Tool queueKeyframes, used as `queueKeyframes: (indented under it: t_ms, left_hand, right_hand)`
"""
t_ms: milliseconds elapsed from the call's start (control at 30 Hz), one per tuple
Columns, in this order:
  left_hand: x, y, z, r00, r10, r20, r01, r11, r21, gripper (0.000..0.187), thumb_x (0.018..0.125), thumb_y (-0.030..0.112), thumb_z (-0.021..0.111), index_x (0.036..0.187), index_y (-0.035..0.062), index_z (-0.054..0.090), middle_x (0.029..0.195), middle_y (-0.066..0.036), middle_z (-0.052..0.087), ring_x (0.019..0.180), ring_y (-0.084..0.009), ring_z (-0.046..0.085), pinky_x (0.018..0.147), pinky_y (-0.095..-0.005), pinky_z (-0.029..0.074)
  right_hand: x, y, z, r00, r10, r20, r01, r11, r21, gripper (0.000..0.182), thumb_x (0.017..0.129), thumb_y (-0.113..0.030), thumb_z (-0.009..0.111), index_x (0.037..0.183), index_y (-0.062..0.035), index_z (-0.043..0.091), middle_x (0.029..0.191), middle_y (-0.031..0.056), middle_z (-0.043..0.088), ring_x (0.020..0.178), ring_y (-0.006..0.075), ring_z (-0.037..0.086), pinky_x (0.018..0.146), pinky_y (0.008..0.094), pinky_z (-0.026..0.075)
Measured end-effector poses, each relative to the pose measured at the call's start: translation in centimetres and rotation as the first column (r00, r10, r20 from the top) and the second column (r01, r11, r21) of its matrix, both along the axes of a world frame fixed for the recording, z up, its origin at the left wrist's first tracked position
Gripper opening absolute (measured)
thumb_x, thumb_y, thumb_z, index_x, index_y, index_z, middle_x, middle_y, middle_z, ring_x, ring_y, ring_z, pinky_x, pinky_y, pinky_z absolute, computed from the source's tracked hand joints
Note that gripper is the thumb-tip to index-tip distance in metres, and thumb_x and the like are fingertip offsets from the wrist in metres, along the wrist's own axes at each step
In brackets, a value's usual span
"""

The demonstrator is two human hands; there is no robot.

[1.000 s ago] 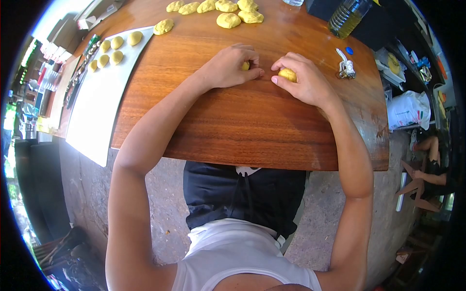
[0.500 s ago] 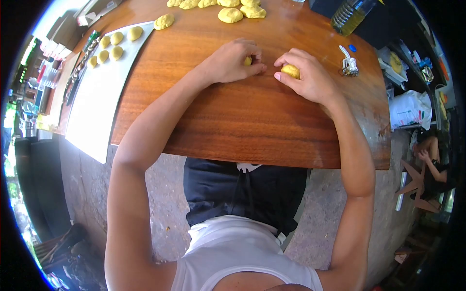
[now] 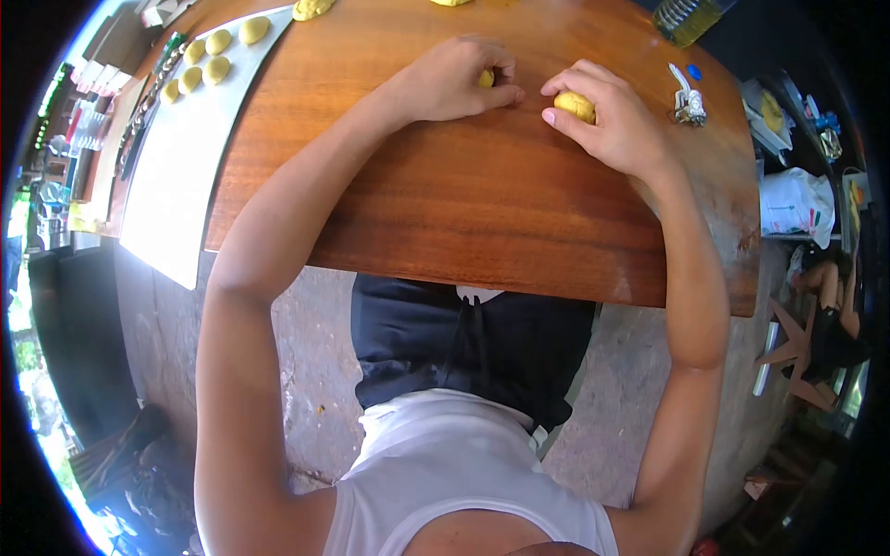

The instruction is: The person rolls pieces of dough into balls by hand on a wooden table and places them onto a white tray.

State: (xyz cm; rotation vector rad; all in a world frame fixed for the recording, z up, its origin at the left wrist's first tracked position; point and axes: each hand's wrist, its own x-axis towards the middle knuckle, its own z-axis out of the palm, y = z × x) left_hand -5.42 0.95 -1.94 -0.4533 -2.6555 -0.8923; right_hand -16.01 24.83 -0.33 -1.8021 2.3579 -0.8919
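Observation:
On the wooden table (image 3: 482, 204), my left hand (image 3: 464, 79) curls around a yellow dough ball (image 3: 487, 79), mostly hidden by the fingers. To its right, my right hand (image 3: 607, 116) is cupped over another yellow dough ball (image 3: 575, 106), with thumb and fingers around its sides. The two hands are apart. At the left, a white tray (image 3: 176, 176) bears several round dough balls (image 3: 216, 70) at its far end. Beside the tray's far corner lies a rougher dough lump (image 3: 312, 8). Another lump (image 3: 451, 1) is cut off by the top edge.
A bottle of yellow liquid (image 3: 683, 20) stands at the far right. Near it lie a blue cap (image 3: 694, 71) and a crumpled silvery object (image 3: 689, 100). A white bag (image 3: 797, 204) is beyond the right edge, and a seated person (image 3: 834, 315) shows below it.
The view has shifted, so the table and tray sit higher and most far dough lumps have left the frame. Both hands remain around their dough balls.

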Motion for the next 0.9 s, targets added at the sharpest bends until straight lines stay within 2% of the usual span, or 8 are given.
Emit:
queueKeyframes:
  t_ms: [100,167,300,400,467,900]
  left_hand:
    - [-0.01,0.01,0.1,0.999,-0.007,-0.04,0.006,0.999,-0.033,0.029,0.09,0.029,0.081,0.085,0.002,0.07,0.085,-0.016,0.07,0.08,-0.0353,0.065,0.074,-0.045,0.051]
    - [0.05,0.03,0.08,1.0,0.001,-0.03,-0.003,0.998,-0.064,0.031,0.092,0.027,0.081,0.087,0.0004,0.065,0.083,-0.015,0.065,0.078,-0.0314,0.062,0.073,-0.0414,0.048]
    - [-0.05,-0.01,-0.02,0.998,-0.019,-0.061,0.015,0.998,-0.066,0.031,0.092,0.027,0.081,0.087,0.0005,0.065,0.084,-0.015,0.065,0.079,-0.0315,0.062,0.074,-0.0414,0.049]
    - [-0.13,-0.04,-0.08,0.999,0.003,-0.05,-0.005,0.999,-0.05,0.03,0.089,0.029,0.081,0.086,0.0018,0.069,0.087,-0.016,0.069,0.083,-0.0349,0.064,0.076,-0.0448,0.051]
    - [-0.14,-0.09,-0.15,0.998,-0.009,-0.056,0.006,0.998,-0.059,0.03,0.092,0.026,0.08,0.086,0.0006,0.066,0.085,-0.014,0.066,0.081,-0.031,0.062,0.075,-0.041,0.049]
    - [0.04,0.08,0.05,0.999,0.008,-0.054,-0.012,0.998,-0.068,0.03,0.092,0.027,0.081,0.087,0.001,0.067,0.084,-0.015,0.066,0.078,-0.0307,0.062,0.073,-0.0413,0.049]
  right_hand:
    - [0.0,0.01,0.09,1.0,0.001,0.018,-0.001,1.0,0.005,0.026,0.094,-0.025,0.077,0.108,-0.0039,0.07,0.104,0.0145,0.067,0.1,0.0352,0.065,0.088,0.0428,0.052]
    - [-0.14,0.0,0.03,1.0,0.005,0.014,-0.005,1.0,0.002,0.026,0.094,-0.025,0.077,0.108,-0.0039,0.07,0.104,0.0146,0.067,0.1,0.0353,0.066,0.088,0.0426,0.052]
    - [-0.06,-0.02,0.13,1.0,0.005,0.015,-0.005,1.0,-0.006,0.026,0.094,-0.025,0.077,0.107,-0.0037,0.07,0.103,0.015,0.067,0.099,0.0352,0.066,0.088,0.0426,0.053]
    - [-0.1,-0.03,0.03,1.0,0.002,0.0,-0.002,1.0,-0.009,0.026,0.094,-0.025,0.077,0.107,-0.0035,0.07,0.104,0.0152,0.068,0.099,0.035,0.066,0.088,0.0426,0.053]
    - [-0.13,-0.03,0.02,1.0,0.002,0.003,-0.002,1.0,-0.01,0.026,0.094,-0.025,0.077,0.107,-0.0035,0.07,0.104,0.0152,0.068,0.099,0.035,0.066,0.088,0.0426,0.053]
    - [-0.09,-0.01,0.02,1.0,-0.002,0.015,0.002,1.0,-0.005,0.026,0.094,-0.025,0.077,0.108,-0.0034,0.071,0.105,0.0145,0.068,0.1,0.0339,0.066,0.089,0.0427,0.053]
